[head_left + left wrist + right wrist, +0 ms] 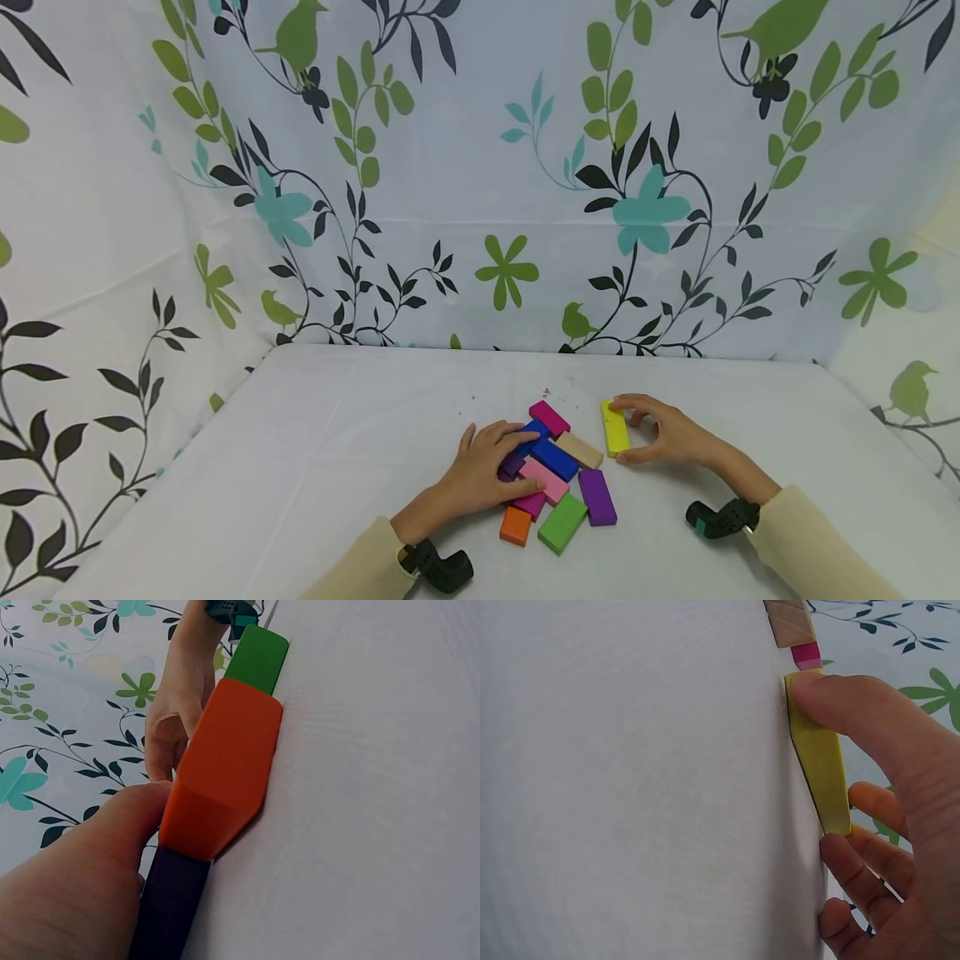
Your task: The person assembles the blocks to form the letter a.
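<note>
A yellow block (615,428) lies at the right of a cluster of coloured wooden blocks. My right hand (671,433) pinches it, thumb at its near end and fingertips at its far end; the right wrist view shows this yellow block (817,757) close to the table. My left hand (480,471) rests over the left side of the cluster, fingers spread. Its thumb lies by a pink block (544,481) and its index finger reaches across a blue block (531,435). The hand partly covers a dark purple block (512,465) and a magenta block (531,504).
Around the hands lie an orange block (515,527), a green block (562,523), a purple block (597,497), a second blue block (555,459), a beige block (579,450) and a magenta block (550,417). A white table (337,417) lies beneath, with a patterned curtain (450,167) behind.
</note>
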The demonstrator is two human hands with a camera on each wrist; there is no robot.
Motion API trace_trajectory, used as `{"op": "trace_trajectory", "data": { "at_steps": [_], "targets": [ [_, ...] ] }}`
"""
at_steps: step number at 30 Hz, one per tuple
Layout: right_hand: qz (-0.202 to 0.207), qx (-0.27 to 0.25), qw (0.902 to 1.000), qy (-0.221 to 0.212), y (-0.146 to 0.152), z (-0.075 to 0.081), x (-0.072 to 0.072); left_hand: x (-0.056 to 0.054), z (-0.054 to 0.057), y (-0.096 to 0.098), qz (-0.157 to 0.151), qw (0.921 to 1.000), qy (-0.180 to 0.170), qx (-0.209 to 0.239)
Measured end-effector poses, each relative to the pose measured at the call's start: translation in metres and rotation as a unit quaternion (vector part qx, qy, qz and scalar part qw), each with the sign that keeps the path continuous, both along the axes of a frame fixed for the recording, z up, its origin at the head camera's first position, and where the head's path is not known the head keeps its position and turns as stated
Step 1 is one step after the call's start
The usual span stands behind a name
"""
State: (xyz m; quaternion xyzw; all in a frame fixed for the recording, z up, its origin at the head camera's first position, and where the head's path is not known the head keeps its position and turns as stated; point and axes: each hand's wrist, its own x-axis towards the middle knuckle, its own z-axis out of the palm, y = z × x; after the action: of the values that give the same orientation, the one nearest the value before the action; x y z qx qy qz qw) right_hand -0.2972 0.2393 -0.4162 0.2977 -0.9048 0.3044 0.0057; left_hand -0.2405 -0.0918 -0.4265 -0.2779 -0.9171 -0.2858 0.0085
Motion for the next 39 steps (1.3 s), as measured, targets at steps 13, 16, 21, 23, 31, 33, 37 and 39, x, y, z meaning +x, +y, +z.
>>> {"op": "trace_trajectory", "data": {
  "at_steps": [13,16,21,23,31,33,37,39],
  "targets": [
    [0.009,-0.004,0.9999,-0.014,-0.002,0.006,0.002,-0.001,0.0,0.0,0.001,1.0,-0.003,-0.002],
    [0.007,-0.007,0.9999,-0.013,-0.003,0.008,0.002,-0.001,0.001,0.0,0.001,1.0,-0.003,-0.001],
    [-0.008,-0.024,0.9995,-0.016,-0.006,0.012,0.005,-0.001,0.002,0.0,0.0,1.0,-0.004,0.001],
    [-0.01,-0.029,0.9994,-0.012,-0.007,0.012,0.006,-0.001,0.001,0.0,0.0,1.0,-0.003,0.0],
    [-0.001,-0.054,0.9983,0.019,-0.014,0.013,0.008,-0.001,0.0,-0.001,0.001,1.0,-0.006,-0.002],
    [-0.008,-0.057,0.9978,0.032,-0.016,0.014,0.007,-0.002,0.0,-0.001,0.0,1.0,-0.004,-0.003],
    [-0.033,-0.06,0.9961,0.056,-0.019,0.017,0.006,-0.002,0.0,-0.001,-0.001,1.0,-0.003,-0.005],
    [-0.044,-0.061,0.9952,0.062,-0.021,0.019,0.005,-0.002,0.0,-0.001,-0.002,1.0,-0.003,-0.006]
  ]
}}
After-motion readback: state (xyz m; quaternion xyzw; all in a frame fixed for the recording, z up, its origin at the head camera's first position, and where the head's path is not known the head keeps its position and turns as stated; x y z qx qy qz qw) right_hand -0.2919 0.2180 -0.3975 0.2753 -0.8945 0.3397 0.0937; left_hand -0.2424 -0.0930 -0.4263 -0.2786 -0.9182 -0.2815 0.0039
